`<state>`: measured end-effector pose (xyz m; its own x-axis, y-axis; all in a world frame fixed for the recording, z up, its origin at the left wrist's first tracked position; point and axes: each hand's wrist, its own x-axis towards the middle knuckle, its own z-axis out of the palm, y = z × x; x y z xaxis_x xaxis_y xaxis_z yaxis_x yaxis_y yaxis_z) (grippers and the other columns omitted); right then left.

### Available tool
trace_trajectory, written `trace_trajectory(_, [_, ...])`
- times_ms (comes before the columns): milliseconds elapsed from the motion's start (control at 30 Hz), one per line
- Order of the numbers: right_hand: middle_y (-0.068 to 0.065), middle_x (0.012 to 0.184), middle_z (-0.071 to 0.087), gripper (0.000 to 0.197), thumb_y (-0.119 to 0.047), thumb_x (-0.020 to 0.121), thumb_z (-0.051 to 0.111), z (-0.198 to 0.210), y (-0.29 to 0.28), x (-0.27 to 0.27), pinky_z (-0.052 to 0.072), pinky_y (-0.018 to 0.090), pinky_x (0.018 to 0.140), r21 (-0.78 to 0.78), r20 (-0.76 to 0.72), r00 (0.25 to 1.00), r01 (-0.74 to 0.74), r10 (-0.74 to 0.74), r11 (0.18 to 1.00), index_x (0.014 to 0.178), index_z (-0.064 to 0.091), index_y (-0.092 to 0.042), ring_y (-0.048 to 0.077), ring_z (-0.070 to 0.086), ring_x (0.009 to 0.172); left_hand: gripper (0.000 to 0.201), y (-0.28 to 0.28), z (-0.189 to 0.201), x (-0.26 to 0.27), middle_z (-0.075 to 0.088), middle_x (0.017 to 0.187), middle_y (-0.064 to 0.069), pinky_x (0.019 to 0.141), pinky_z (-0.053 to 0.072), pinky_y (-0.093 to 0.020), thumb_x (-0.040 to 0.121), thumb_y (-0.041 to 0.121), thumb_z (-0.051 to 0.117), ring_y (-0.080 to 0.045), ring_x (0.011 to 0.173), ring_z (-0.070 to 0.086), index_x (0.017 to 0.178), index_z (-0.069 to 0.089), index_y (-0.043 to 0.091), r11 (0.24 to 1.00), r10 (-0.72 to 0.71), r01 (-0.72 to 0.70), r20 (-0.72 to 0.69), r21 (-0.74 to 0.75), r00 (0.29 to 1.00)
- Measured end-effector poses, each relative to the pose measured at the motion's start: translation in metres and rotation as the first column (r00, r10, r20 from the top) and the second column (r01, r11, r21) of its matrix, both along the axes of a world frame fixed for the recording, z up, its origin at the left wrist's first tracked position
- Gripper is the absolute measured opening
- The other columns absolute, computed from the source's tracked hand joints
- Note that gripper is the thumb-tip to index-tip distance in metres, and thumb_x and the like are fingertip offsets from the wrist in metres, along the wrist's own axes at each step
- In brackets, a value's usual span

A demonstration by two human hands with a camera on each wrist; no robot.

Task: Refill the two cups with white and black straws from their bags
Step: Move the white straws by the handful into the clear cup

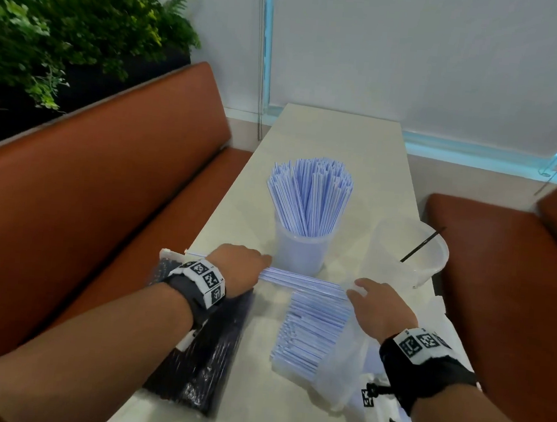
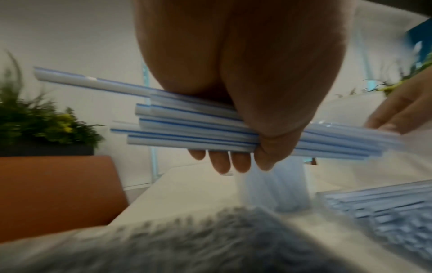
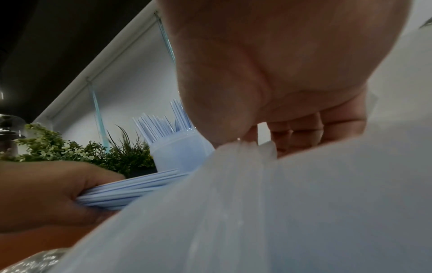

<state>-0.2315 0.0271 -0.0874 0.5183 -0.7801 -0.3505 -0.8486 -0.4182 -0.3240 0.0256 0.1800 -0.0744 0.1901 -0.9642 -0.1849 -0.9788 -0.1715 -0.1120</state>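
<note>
My left hand (image 1: 249,263) grips a bundle of white, blue-striped straws (image 1: 301,282), held level just in front of the left cup (image 1: 300,249). That cup is packed with white straws (image 1: 309,193). The bundle's right end is still inside the mouth of the clear white-straw bag (image 1: 313,338), whose edge my right hand (image 1: 364,294) pinches. The left wrist view shows my fingers (image 2: 222,162) curled round the bundle (image 2: 187,129). The right cup (image 1: 411,256) holds one black straw (image 1: 422,245). The black-straw bag (image 1: 204,355) lies under my left forearm.
The narrow white table (image 1: 337,138) runs between two orange benches, one on the left (image 1: 103,195) and one on the right (image 1: 500,280). A planter of green plants (image 1: 67,30) stands behind the left bench. A white wall and window blind close off the far end.
</note>
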Motion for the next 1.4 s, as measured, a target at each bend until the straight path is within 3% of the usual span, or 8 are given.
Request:
trace_trajectory(167, [0.006, 0.109, 0.064, 0.056, -0.064, 0.101, 0.026, 0.018, 0.002, 0.01, 0.046, 0.042, 0.087, -0.099, 0.31, 0.947, 0.124, -0.088, 0.987, 0.115, 0.064, -0.025, 0.03, 0.059, 0.103, 0.01, 0.018, 0.0, 0.025, 0.061, 0.095, 0.004, 0.067, 0.047, -0.034, 0.095, 0.031, 0.05, -0.02, 0.075, 0.054, 0.1, 0.043, 0.028, 0.996, 0.053, -0.056, -0.04, -0.076, 0.998])
trace_trajectory(300, [-0.015, 0.099, 0.064, 0.038, -0.061, 0.097, 0.033, 0.038, 0.019, 0.026, 0.04, 0.032, 0.09, 0.179, 0.796, 0.558, 0.153, -0.235, 0.972, 0.101, 0.06, -0.034, 0.009, 0.061, 0.1, 0.016, 0.013, 0.008, 0.01, 0.061, 0.097, 0.003, 0.072, 0.053, -0.04, 0.094, 0.03, 0.05, -0.024, 0.086, 0.062, 0.109, 0.049, 0.025, 0.984, 0.003, -0.02, -0.094, -0.177, 0.996])
trace_trajectory(533, [-0.003, 0.1, 0.075, 0.031, -0.032, 0.106, 0.048, 0.047, 0.022, 0.035, 0.047, 0.024, 0.085, 0.388, 0.841, 0.328, 0.188, -0.43, 0.902, 0.096, 0.075, -0.019, 0.014, 0.069, 0.1, 0.028, -0.016, 0.023, -0.034, 0.063, 0.103, -0.003, 0.065, 0.049, -0.035, 0.093, 0.031, 0.055, -0.028, 0.086, 0.063, 0.118, 0.051, 0.02, 0.94, -0.116, 0.072, -0.113, -0.335, 0.987])
trace_trajectory(700, [-0.001, 0.093, 0.079, 0.035, -0.032, 0.102, 0.055, 0.044, 0.033, 0.039, 0.051, 0.031, 0.085, 0.41, 0.792, 0.477, 0.047, -0.381, 0.911, 0.086, 0.082, -0.017, 0.014, 0.073, 0.093, 0.029, -0.031, 0.023, -0.074, 0.065, 0.093, 0.0, 0.057, 0.043, -0.031, 0.091, 0.03, 0.055, -0.024, 0.078, 0.062, 0.118, 0.055, 0.02, 0.914, -0.186, 0.117, -0.144, -0.388, 0.972])
trace_trajectory(800, [0.006, 0.1, 0.078, 0.048, -0.049, 0.103, 0.048, 0.046, 0.025, 0.032, 0.055, 0.035, 0.086, 0.589, 0.759, 0.301, 0.058, -0.577, 0.806, 0.092, 0.08, -0.015, 0.017, 0.074, 0.093, 0.019, -0.034, 0.033, -0.074, 0.06, 0.085, 0.002, 0.059, 0.04, -0.03, 0.091, 0.029, 0.057, -0.025, 0.077, 0.063, 0.108, 0.056, 0.022, 0.897, -0.128, -0.017, -0.299, -0.441, 0.946])
trace_trajectory(967, [0.012, 0.105, 0.077, 0.063, -0.062, 0.1, 0.043, 0.039, 0.022, 0.026, 0.056, 0.038, 0.084, 0.815, 0.561, 0.221, 0.017, -0.797, 0.579, 0.113, 0.069, -0.007, 0.024, 0.074, 0.099, 0.007, -0.034, 0.08, -0.075, 0.069, 0.082, 0.006, 0.066, 0.056, -0.027, 0.09, 0.029, 0.069, -0.016, 0.076, 0.068, 0.095, 0.065, 0.027, 0.694, -0.333, -0.525, -0.866, -0.492, 0.372])
trace_trajectory(1100, [0.019, 0.116, 0.072, 0.073, -0.068, 0.097, 0.041, 0.035, 0.035, 0.031, 0.055, 0.045, 0.094, 0.909, 0.416, 0.203, -0.116, -0.887, 0.4, 0.123, 0.063, -0.003, 0.033, 0.07, 0.108, 0.017, -0.048, 0.11, -0.084, 0.064, 0.072, -0.001, 0.072, 0.055, -0.033, 0.088, 0.014, 0.069, -0.022, 0.068, 0.064, 0.081, 0.067, 0.03, 0.541, -0.638, -0.736, -0.769, -0.406, -0.045])
trace_trajectory(1400, [0.024, 0.121, 0.069, 0.073, -0.061, 0.101, 0.041, 0.036, 0.036, 0.037, 0.058, 0.048, 0.091, 0.919, 0.322, 0.088, -0.27, -0.943, 0.288, 0.132, 0.054, 0.004, 0.037, 0.069, 0.111, 0.019, -0.058, 0.1, -0.096, 0.06, 0.071, -0.007, 0.073, 0.054, -0.037, 0.085, 0.006, 0.068, -0.025, 0.068, 0.061, 0.078, 0.066, 0.023, 0.555, -0.632, -0.81, -0.729, -0.188, -0.264])
